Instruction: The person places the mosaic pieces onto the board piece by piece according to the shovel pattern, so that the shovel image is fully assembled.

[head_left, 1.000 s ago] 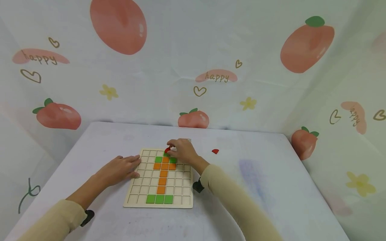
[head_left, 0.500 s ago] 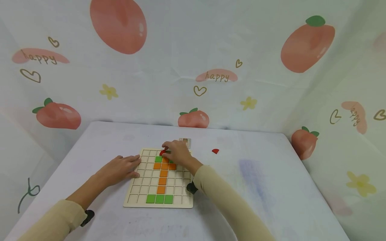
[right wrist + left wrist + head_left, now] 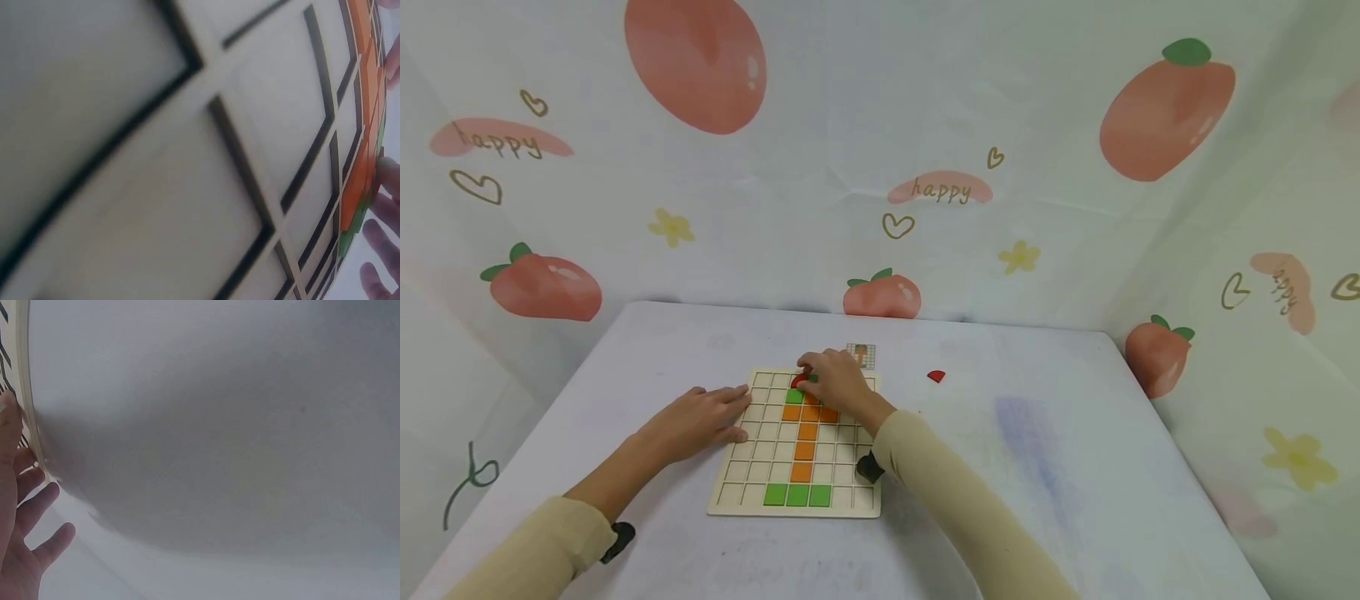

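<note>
A pale wooden grid board (image 3: 842,454) lies on the table, with orange square tiles (image 3: 805,451) in a column and short crossbar and green square tiles (image 3: 797,495) along its near side. With thumb and fingers my right hand (image 3: 837,383) pinches a red quarter-round piece (image 3: 797,381) at the board's far rows, just beyond a green tile (image 3: 794,397). That hand covers part of the upper pattern. My left hand (image 3: 700,423) rests against the board's left edge, fingers extended; the left wrist view shows its fingers (image 3: 39,506) spread there.
Another red quarter-round piece (image 3: 936,377) lies on the table right of the board. Behind the board is a small card (image 3: 865,356) printed with a grid pattern. The white table (image 3: 1075,467) meets a fruit-printed cloth (image 3: 775,208) at the back.
My right hand has shifted left and slightly nearer with the red quarter-round piece, uncovering more of the small card. My left hand stays put.
</note>
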{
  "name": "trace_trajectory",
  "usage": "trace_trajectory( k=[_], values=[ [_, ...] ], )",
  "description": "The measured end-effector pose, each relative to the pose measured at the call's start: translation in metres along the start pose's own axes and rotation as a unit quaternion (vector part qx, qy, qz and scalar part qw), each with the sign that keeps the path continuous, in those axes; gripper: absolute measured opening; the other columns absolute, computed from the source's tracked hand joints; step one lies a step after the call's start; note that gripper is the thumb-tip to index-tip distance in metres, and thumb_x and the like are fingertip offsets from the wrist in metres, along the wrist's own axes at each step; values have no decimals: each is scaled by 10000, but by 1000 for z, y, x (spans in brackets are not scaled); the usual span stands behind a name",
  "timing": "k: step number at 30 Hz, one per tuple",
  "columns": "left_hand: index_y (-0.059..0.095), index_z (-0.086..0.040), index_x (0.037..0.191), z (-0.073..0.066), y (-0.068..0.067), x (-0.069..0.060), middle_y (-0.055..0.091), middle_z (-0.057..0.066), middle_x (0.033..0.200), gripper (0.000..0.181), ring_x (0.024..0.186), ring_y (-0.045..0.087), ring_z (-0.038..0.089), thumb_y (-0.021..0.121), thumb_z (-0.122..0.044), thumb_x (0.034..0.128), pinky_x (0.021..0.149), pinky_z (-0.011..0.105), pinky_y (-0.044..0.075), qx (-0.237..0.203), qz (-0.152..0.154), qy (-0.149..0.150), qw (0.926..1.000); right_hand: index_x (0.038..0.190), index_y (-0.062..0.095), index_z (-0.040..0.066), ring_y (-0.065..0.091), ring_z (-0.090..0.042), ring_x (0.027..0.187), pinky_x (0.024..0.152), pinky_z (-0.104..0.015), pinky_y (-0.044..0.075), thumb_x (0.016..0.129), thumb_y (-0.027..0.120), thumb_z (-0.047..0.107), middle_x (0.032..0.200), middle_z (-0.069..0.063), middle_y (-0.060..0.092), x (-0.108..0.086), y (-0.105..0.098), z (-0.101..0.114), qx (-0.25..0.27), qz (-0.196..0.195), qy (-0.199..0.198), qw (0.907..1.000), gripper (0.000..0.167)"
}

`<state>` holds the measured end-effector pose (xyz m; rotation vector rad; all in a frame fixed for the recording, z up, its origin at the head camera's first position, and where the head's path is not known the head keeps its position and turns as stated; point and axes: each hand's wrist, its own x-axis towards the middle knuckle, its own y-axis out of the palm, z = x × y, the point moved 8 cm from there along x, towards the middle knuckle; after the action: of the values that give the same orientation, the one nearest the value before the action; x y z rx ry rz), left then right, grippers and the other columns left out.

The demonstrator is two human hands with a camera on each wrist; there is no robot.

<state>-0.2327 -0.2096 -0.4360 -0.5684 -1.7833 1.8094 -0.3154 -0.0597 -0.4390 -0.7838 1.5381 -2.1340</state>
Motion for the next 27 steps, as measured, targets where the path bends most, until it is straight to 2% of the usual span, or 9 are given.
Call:
trace_trajectory(
  k=[6, 20, 27],
  values=[
    [638, 26, 1273, -1, -1, 1, 618, 203, 1319, 617, 1139, 644, 337, 742, -419, 859, 839, 497, 533, 25, -16, -15, 10000, 1221, 690, 157, 636, -132, 929, 840, -272, 475, 939, 707, 326, 1064, 53, 729, -1, 1, 0, 19, 115, 61, 9999, 329],
    [641, 22, 1275, -1, -1, 1, 622, 196, 1317, 620, 1143, 643, 331, 746, -422, 854, 839, 490, 535, 49, -19, -16, 10000, 1211, 696, 153, 637, -138, 918, 804, -256, 462, 942, 709, 290, 1057, 41, 730, -1, 0, 2, 154, 63, 27, 9999, 302],
    [644, 21, 1273, 0, 0, 2, 623, 196, 1317, 625, 1138, 645, 331, 746, -429, 852, 839, 493, 536, 62, -20, -8, 10000, 1204, 699, 148, 646, -143, 944, 864, -280, 477, 947, 702, 287, 1063, 41, 731, 0, -1, 2, 127, 80, 54, 9999, 292]
  ],
)
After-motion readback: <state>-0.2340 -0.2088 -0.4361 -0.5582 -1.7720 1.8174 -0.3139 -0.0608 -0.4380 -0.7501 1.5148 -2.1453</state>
